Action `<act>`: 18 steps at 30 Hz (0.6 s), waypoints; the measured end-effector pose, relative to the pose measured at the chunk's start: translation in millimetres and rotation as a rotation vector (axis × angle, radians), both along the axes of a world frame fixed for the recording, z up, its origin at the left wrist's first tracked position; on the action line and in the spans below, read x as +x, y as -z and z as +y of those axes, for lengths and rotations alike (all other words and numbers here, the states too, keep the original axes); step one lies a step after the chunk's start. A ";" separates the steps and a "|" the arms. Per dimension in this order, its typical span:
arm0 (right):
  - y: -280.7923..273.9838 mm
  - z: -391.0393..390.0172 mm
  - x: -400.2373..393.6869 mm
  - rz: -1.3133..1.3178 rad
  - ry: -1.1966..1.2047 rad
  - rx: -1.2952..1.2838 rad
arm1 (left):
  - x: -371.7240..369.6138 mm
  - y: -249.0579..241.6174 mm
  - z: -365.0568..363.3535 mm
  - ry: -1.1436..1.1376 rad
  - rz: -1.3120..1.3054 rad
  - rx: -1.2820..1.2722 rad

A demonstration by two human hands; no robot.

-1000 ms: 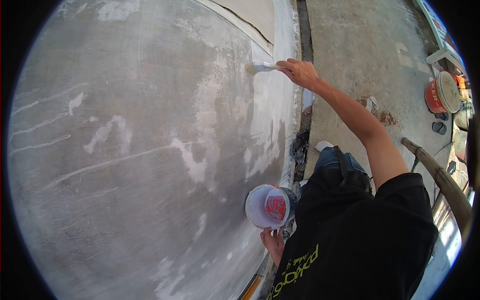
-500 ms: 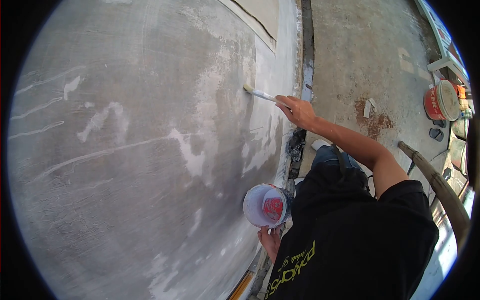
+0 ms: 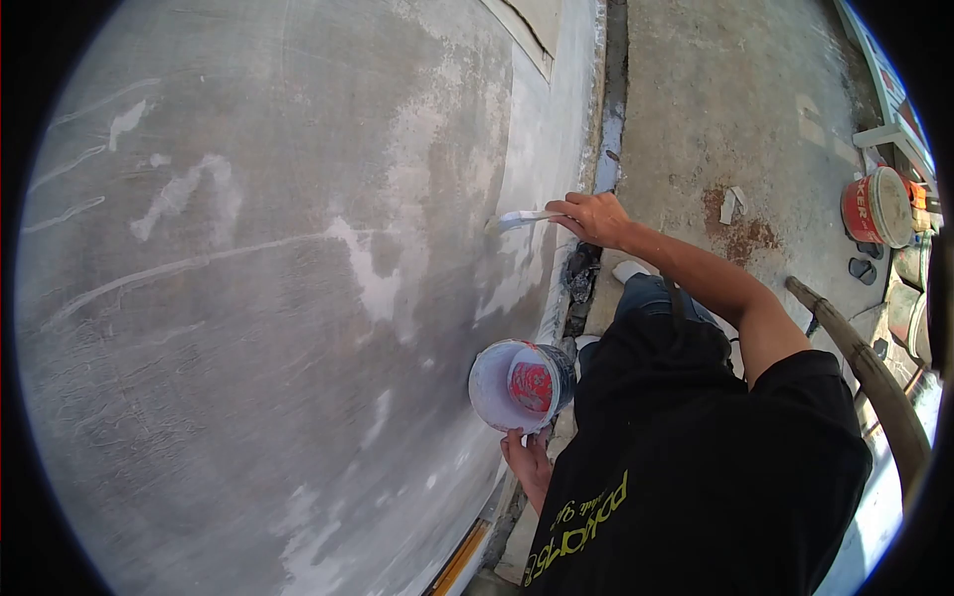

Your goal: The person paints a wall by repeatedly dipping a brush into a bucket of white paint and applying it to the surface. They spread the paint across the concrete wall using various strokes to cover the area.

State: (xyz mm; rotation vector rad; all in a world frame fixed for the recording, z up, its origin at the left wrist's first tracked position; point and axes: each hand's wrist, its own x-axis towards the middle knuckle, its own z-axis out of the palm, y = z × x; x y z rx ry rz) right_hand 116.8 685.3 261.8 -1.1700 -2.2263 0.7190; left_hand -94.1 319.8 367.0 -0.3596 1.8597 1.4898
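Observation:
My right hand (image 3: 594,219) is closed round the handle of a paintbrush (image 3: 527,218), whose bristles touch the grey wall (image 3: 298,328) or hover just off it. White paint (image 3: 532,119) covers a strip of the wall near its base, above and around the brush. Lower in the view, my left hand (image 3: 527,459) grips the rim of a bucket (image 3: 489,387), its fingers at the bucket's lower edge. Inside the bucket, which is tilted with its mouth toward the wall, a red patch (image 3: 532,386) shows against the whitish inner side.
A narrow gutter (image 3: 611,129) runs between the wall and the concrete floor (image 3: 696,89). Dark rubble (image 3: 580,270) lies near my feet. At the right are a wooden pole (image 3: 865,363), a red lidded bucket (image 3: 877,208) and a pair of sandals (image 3: 863,269).
The brush and my right hand have moved down along the wall, and the brush has turned more level. My left hand and the bucket have shifted slightly up and left in view.

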 end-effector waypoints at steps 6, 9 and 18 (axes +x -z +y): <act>17.5 46.7 21.8 0.009 0.346 0.007 | 3.1 6.6 -26.8 -0.084 -0.022 -0.034; 17.7 38.4 5.3 0.095 0.367 -0.062 | 4.4 9.3 -37.7 -0.091 -0.015 -0.036; 27.7 -103.2 -49.8 0.131 -0.233 -0.528 | 3.8 6.1 -47.0 -0.119 -0.053 -0.040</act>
